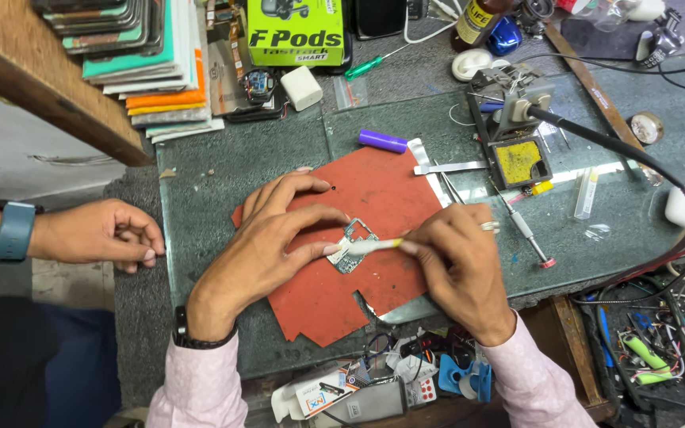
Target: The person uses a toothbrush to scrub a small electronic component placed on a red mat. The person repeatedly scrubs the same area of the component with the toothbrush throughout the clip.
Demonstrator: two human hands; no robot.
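Note:
A small bare circuit board lies on a torn red mat in the middle of the glass-topped bench. My left hand rests on the mat with its fingertips pinning the board's left side. My right hand grips a thin white tool with a yellow end, and the tool's tip lies across the board.
Another person's hand, with a blue watch on the wrist, rests at the bench's left edge. A soldering iron stand, a purple cylinder, tweezers, a screwdriver, stacked boxes and a green carton crowd the back. Loose wires fill a drawer at right.

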